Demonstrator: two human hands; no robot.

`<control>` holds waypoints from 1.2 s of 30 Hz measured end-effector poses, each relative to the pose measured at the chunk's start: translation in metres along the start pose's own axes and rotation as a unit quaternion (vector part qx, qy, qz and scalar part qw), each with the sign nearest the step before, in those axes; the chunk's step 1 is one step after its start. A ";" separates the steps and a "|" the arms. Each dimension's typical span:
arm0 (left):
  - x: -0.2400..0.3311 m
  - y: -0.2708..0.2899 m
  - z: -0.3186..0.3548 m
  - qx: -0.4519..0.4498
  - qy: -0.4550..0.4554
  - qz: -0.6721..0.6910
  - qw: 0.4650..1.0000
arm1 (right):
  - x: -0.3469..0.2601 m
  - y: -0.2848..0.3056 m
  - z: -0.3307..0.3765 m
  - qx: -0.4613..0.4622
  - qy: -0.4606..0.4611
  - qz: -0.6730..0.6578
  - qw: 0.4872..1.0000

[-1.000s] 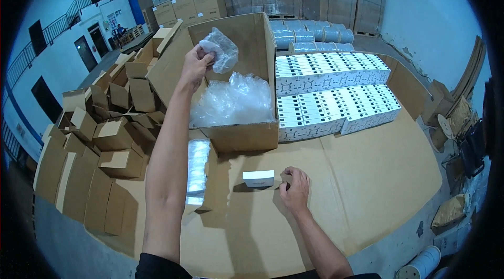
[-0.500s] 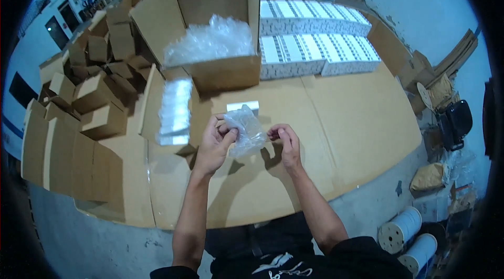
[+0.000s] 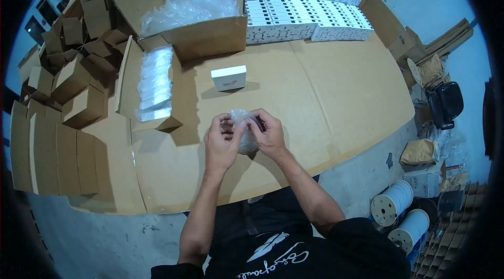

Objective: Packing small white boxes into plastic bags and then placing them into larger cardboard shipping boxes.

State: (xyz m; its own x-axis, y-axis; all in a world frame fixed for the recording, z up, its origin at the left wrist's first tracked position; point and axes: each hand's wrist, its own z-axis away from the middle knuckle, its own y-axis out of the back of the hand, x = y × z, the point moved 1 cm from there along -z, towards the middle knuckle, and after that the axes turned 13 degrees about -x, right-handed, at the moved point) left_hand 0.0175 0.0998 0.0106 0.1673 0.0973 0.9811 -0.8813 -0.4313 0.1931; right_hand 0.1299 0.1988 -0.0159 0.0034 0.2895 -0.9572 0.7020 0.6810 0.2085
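Observation:
Both my hands pinch the upper edge of a clear plastic bag [image 3: 247, 144] over the near part of the cardboard-covered table. My left hand [image 3: 220, 143] grips it with thumb and fingers from the left. From the right, my right hand [image 3: 269, 134] holds the same edge, thumbs close together. The bag hangs below the fingers and looks crumpled. A small white box [image 3: 229, 78] stands alone on the table just beyond my hands. To the left, an open cardboard carton [image 3: 173, 118] holds a row of white boxes wrapped in clear plastic [image 3: 155, 82].
A large open carton [image 3: 210, 40] full of clear plastic bags [image 3: 191, 8] stands at the back. Stacked white boxes [image 3: 310, 16] line the table's far side. Empty brown cartons [image 3: 79, 77] pile up at left. Cable spools [image 3: 392, 203] and a black chair [image 3: 445, 103] stand at right.
My right hand has come in from the right and taken hold of the bag. Both hands are now nearer to me, and the view has tilted down, uncovering the small white box.

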 end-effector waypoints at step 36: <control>-0.031 0.008 -0.010 0.203 -0.101 -0.037 0.973 | 0.001 0.005 -0.008 -0.031 -0.073 -0.201 0.976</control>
State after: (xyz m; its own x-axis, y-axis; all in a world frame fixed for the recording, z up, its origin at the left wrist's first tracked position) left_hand 0.0011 0.1024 -0.0184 0.3435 -0.0192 0.9390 -0.6230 -0.7528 0.2125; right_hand 0.1276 0.2076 -0.0145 -0.1593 -0.1059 -0.9815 0.6221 0.7612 -0.1831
